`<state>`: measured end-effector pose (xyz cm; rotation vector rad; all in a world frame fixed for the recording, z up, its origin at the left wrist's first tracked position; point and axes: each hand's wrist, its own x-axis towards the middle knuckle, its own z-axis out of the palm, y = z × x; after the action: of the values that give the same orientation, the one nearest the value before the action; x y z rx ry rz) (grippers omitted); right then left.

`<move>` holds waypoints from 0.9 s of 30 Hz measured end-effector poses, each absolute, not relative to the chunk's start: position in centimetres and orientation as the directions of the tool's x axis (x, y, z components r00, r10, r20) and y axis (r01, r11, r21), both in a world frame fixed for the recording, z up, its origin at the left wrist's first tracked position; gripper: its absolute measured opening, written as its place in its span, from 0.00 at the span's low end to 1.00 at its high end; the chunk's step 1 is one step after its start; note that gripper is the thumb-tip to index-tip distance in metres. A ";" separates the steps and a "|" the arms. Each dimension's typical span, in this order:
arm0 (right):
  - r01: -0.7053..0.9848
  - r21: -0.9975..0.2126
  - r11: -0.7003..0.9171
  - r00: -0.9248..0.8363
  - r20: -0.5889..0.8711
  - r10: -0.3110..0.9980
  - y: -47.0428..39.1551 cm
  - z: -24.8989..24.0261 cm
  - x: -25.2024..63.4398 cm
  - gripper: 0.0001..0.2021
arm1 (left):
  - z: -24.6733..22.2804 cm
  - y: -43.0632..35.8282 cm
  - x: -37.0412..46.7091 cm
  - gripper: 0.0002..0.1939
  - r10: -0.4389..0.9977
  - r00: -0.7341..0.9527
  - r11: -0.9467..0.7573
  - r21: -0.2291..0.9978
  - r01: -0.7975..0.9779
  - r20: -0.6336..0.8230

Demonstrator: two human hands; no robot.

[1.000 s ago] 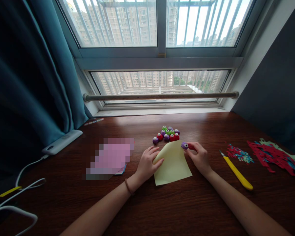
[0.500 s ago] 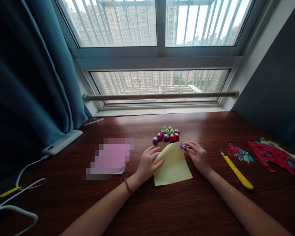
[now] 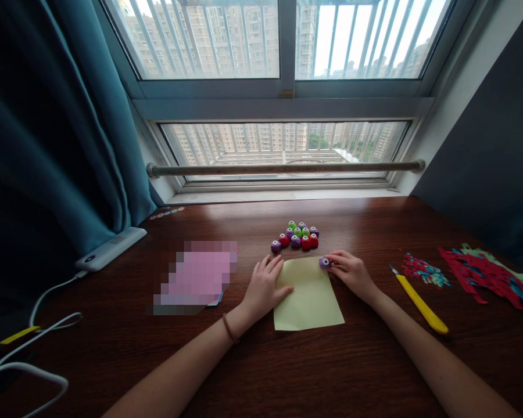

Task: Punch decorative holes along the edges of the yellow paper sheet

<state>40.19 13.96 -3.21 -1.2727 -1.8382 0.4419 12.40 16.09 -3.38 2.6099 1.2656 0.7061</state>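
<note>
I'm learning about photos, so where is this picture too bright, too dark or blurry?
In the head view: sky through the window washed out white; pale glare on the table's far part; curtain folds nearly black at left; pink sheet covered by blocky pixels; yellow paper clear.

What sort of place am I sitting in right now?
Probably a room in a high-rise home. You're at a dark brown wooden desk with a long blue cloth curtain beside it, and tall beige apartment blocks show through the grey-framed window.
</note>
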 end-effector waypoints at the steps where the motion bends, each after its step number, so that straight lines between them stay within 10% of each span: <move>1: 0.590 -0.696 0.409 -0.155 0.399 0.904 14.0 -3.1 40.4 0.11 | -3.3 16.0 12.4 0.34 0.772 0.535 -0.632 0.323 0.704 0.343; 9: 0.589 -0.739 0.327 -0.189 0.267 0.945 14.1 -2.7 41.0 0.12 | -2.6 15.4 12.5 0.15 0.686 0.679 -0.728 0.252 0.638 0.262; 27: 0.608 -0.718 0.338 -0.172 0.296 0.940 14.1 -3.0 40.7 0.12 | -2.5 15.5 12.4 0.16 0.658 0.721 -0.752 0.249 0.610 0.217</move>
<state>40.68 14.05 -3.01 -1.3602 -1.8803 0.5819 12.38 15.47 -2.51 2.7641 1.0255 0.4406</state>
